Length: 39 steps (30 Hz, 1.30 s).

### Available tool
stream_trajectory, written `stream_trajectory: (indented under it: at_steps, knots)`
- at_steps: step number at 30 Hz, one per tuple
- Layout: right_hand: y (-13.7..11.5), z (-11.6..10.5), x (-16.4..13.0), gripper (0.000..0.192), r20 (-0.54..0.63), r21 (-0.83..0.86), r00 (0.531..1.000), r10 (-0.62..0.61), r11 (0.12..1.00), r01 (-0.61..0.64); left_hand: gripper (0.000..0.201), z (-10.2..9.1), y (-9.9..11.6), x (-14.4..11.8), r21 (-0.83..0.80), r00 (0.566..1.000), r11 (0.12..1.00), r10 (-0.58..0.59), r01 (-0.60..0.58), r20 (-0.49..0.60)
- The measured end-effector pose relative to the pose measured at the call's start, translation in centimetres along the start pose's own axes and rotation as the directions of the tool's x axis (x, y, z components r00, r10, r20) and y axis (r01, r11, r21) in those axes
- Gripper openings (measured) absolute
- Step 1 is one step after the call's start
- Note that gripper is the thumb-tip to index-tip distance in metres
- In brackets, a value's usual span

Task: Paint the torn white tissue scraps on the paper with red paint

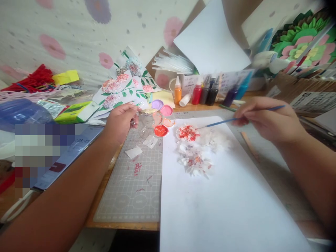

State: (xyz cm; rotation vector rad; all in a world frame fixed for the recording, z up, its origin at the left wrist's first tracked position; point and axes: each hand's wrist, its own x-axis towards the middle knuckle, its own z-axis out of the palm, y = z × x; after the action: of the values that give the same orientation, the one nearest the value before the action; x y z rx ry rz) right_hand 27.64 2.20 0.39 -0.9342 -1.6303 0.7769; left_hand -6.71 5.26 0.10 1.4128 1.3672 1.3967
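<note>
The right hand [265,119] pinches a thin blue paintbrush [236,119] near its back end, the tip touching a red-dabbed paper flower [187,133] on the white sheet [223,203] toward the desk's far edge. The left hand [119,120] is closed on the rim of a clear paint palette [157,122] just beside the sheet. The flowers look light, soft and easily crushed; the brush seems best held lightly by its stiff handle.

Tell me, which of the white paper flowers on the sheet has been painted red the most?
The top-left flower, right at the tip of the brush in the right hand. Its middle is thickly red; the lower flower has only faint flecks.
</note>
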Motion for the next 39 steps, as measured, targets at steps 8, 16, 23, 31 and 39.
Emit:
stream_trajectory:
  at_steps: [8, 16, 23, 31, 39]
  knots:
    - [-0.3, 0.0, -0.1, 0.013, -0.002, -0.035, 1.000, -0.021, 0.999, 0.020, 0.009, 0.0, -0.1, 0.1, 0.014, 1.000, 1.000, 0.013, -0.013, 0.008]
    - [-1.3, 0.2, -0.4, 0.014, -0.138, 0.000, 0.989, -0.059, 0.998, 0.060, 0.007, 0.1, -0.3, 0.1, 0.026, 1.000, 1.000, 0.006, -0.005, -0.012]
    - [-0.6, 0.4, -0.4, 0.010, -0.050, -0.015, 0.998, -0.033, 0.999, 0.032, 0.009, 0.1, -0.1, -0.1, 0.039, 1.000, 0.999, 0.021, -0.021, -0.009]
    - [-0.9, 0.7, -0.2, 0.025, -0.199, 0.018, 0.978, -0.062, 0.998, 0.067, 0.011, 0.1, 0.6, -0.5, 0.009, 1.000, 1.000, -0.014, 0.014, 0.025]
    - [-0.4, 2.0, 0.4, 0.040, -0.254, 0.215, 0.958, 0.134, 0.973, -0.079, 0.011, 0.1, 0.5, -0.6, 0.014, 0.999, 1.000, -0.011, 0.011, 0.032]
